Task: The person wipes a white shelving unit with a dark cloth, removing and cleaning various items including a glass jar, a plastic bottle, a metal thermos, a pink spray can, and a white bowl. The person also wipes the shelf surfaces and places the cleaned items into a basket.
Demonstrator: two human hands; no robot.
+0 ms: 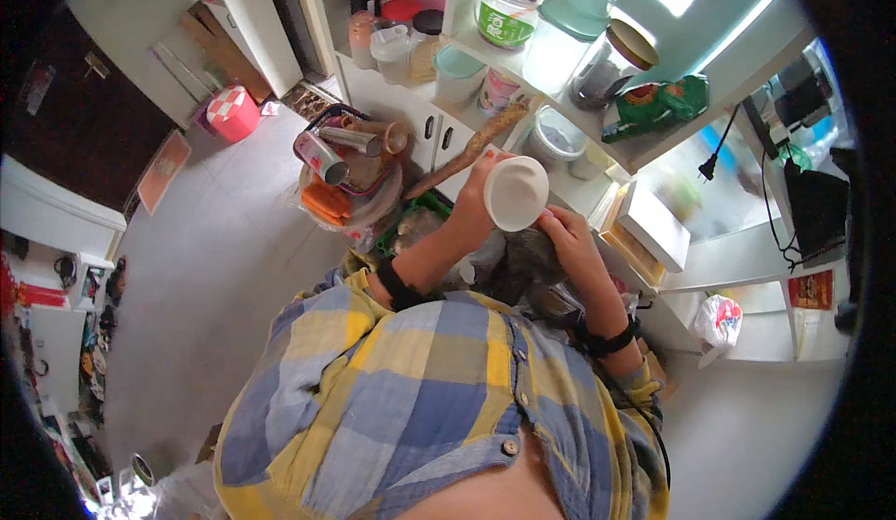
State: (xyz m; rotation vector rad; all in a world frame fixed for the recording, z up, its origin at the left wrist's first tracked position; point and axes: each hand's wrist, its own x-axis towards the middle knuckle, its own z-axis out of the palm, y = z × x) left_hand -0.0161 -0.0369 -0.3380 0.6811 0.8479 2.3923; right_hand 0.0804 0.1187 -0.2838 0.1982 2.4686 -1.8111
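A white round cup or bowl is tilted so that its mouth faces up towards me. Something pale shows inside, but I cannot tell whether it is contents or just the inner wall. My left hand grips its left side. On the lower right, the fingers of my right hand pinch at the rim. Beyond my left hand, a long brown root, like a yam, leans up against the shelf. Under my hands are dark plastic bags and a green basket, partly hidden by my left arm.
A basket with metal cans and carrots stands on the left. Shelves ahead hold a green-lidded container, a dark-filled jar and a green packet. A black plug hangs on the right, above a white box.
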